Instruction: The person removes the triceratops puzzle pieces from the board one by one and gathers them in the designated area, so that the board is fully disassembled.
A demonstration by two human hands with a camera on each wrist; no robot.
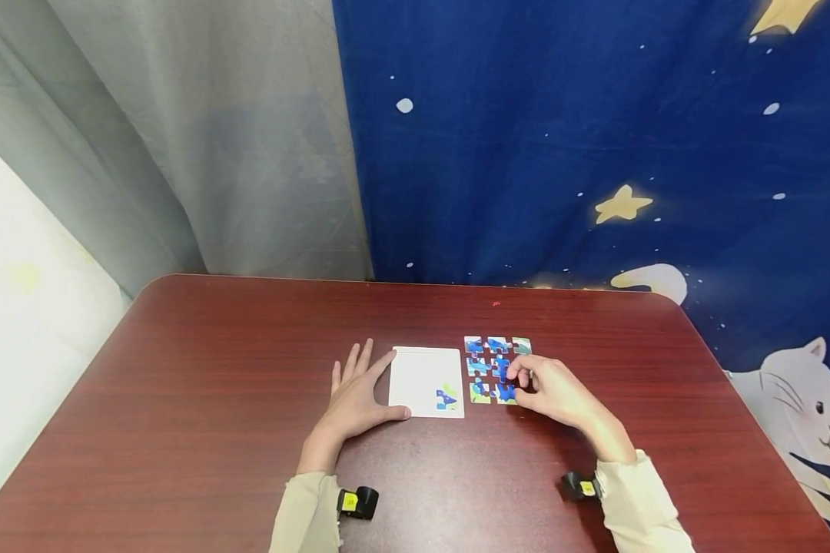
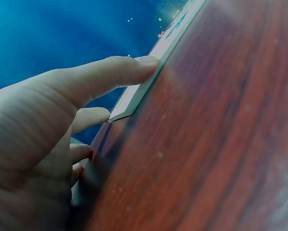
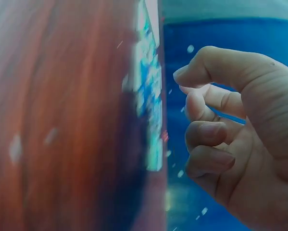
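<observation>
A white square puzzle tray [image 1: 422,376] lies on the table with one blue-and-green jigsaw piece [image 1: 446,398] in its lower right corner. My left hand [image 1: 360,399] is spread at the tray's left side, index fingertip at the top left corner and thumb on the near edge. In the left wrist view the thumb [image 2: 134,70] lies across the tray's edge. Right of the tray, several picture puzzle pieces [image 1: 478,367] lie in loose rows. Over their right side is my right hand [image 1: 553,388], fingers bent, thumb and index tips apart with nothing seen between them.
The reddish-brown wooden table [image 1: 249,369] reaches back to a grey curtain [image 1: 270,153] and a blue starry curtain [image 1: 526,153]. Each wrist wears a small black camera, the left one [image 1: 365,502] and right one [image 1: 576,485] close above the tabletop.
</observation>
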